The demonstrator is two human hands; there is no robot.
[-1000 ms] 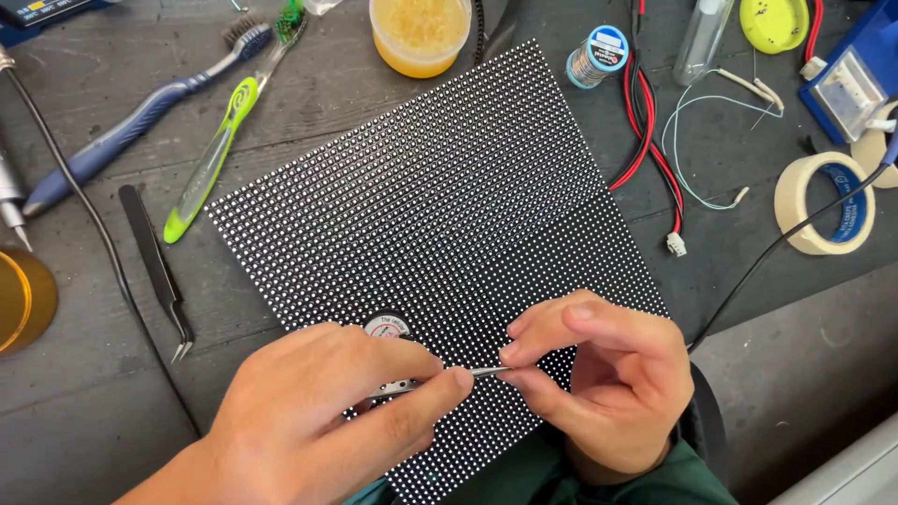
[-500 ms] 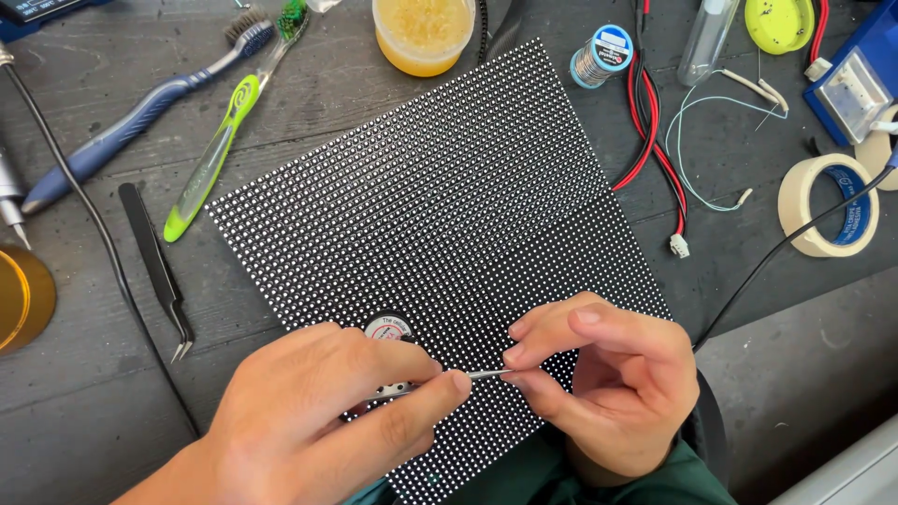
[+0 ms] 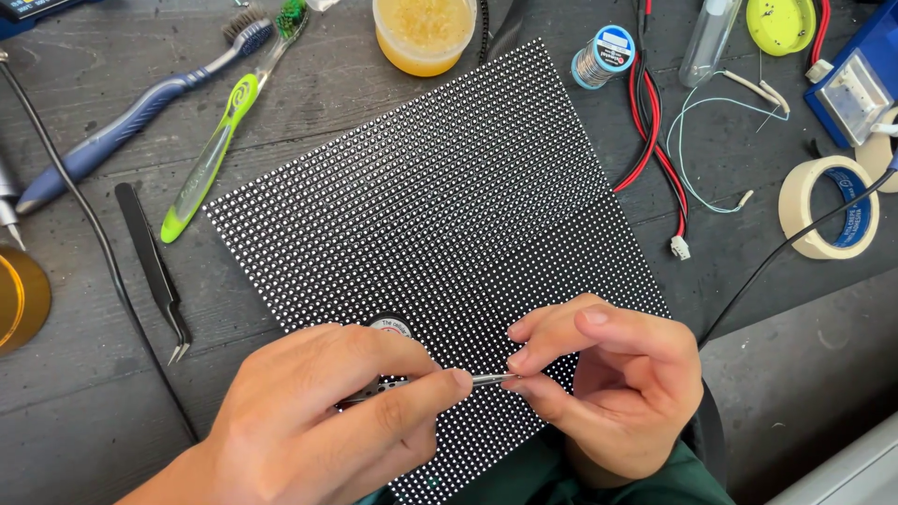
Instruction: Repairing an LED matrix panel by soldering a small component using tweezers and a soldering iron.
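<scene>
- Tweezers [image 3: 426, 382] lying almost level across the lower part of the dotted panel [image 3: 440, 215], long axis running left to right, tips aiming at the right hand [image 3: 608, 383].
- Being gripped by the left hand [image 3: 327, 411], fingers [image 3: 412, 397] pressed together around the shaft, only the slim metal tip end showing past them.
- Meeting the right hand at the tip: right fingers [image 3: 552, 332] pinched together just there, touching or nearly touching the metal; whatever is being held between them too small to tell.
- Sitting nearer the left hand along most of the length, the right hand reaching only the point.
- Hovering just above the panel, close to its near edge; contact with the dots not clear.
- Partly hiding a small round tin [image 3: 391, 325] behind the left knuckles.
- Resting well apart on the dark bench [image 3: 112, 411]: a second pair of black tweezers [image 3: 154, 271] to the left, lying steeply, tips toward the near side.
- Lying farther off, at the far left: two brushes [image 3: 210, 159], long axes slanting up to the right.
- Standing beyond the panel's far edge: a yellow jar [image 3: 426, 37], a wire spool [image 3: 603, 56], red leads [image 3: 655, 140]; a tape roll [image 3: 828, 206] at the right.
</scene>
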